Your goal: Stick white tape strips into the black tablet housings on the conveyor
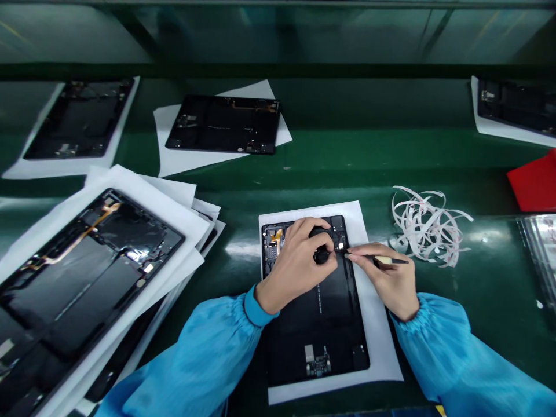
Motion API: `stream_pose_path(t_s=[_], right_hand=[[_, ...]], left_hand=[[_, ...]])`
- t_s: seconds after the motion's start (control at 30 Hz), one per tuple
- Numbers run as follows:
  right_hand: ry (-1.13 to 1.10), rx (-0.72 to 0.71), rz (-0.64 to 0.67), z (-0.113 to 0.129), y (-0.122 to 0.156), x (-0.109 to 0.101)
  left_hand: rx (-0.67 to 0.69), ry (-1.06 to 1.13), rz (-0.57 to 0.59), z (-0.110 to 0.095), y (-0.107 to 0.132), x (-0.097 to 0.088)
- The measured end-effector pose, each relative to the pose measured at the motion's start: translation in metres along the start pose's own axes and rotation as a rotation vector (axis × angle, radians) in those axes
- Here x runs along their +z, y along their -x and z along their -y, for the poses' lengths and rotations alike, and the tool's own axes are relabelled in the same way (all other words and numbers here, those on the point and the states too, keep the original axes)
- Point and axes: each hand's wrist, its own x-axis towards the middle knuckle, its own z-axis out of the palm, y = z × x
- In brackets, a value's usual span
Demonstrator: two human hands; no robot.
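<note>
On my head feed, the left hand [295,267] lies curled over the upper end of an opened black tablet [317,330], its fingers [313,226] wrapped around a black rounded handle [322,254]. The knuckles hide most of that handle, so I can't say exactly what tool it belongs to. The right hand [388,279] has a narrow pinch on a slim pen-like probe [386,260], pale along the barrel and dark toward the rear. Its tip points left into the tablet's upper right corner, just beside the black handle, though I can't tell from here whether it touches anything. The tablet sits on a white paper sheet [382,353] with its inner side up, and its long axis runs from under the grip back toward the wearer, with the far end leaning slightly left. The left hand is the nearer one, lying directly over the tablet, while the right hand comes in from the right with its wrist off the tablet's edge. An orange flex cable [277,235] shows just left of the left fingertips, and a small circuit board [318,365] sits well below the grip at the near end. Left of the left hand is a stack of tablets on paper [87,278]; right of the right hand lies a tangle of white strips [428,229].
</note>
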Motion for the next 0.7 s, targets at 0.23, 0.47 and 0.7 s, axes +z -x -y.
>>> stream_pose_path(t_s=[0.23, 0.47, 0.7], right_hand=[[-0.013, 0.014, -0.020, -0.0015, 0.0003, -0.0005], [-0.025, 0.039, -0.017, -0.0029, -0.0005, -0.0007], [-0.025, 0.019, -0.017, -0.0043, -0.0010, -0.0033]], left_hand=[[0.000, -0.001, 0.004, 0.0005, -0.0002, -0.0007], [-0.002, -0.004, 0.013, 0.0029, 0.0000, -0.0005], [-0.006, -0.003, 0.024, 0.0040, -0.0006, -0.0015]])
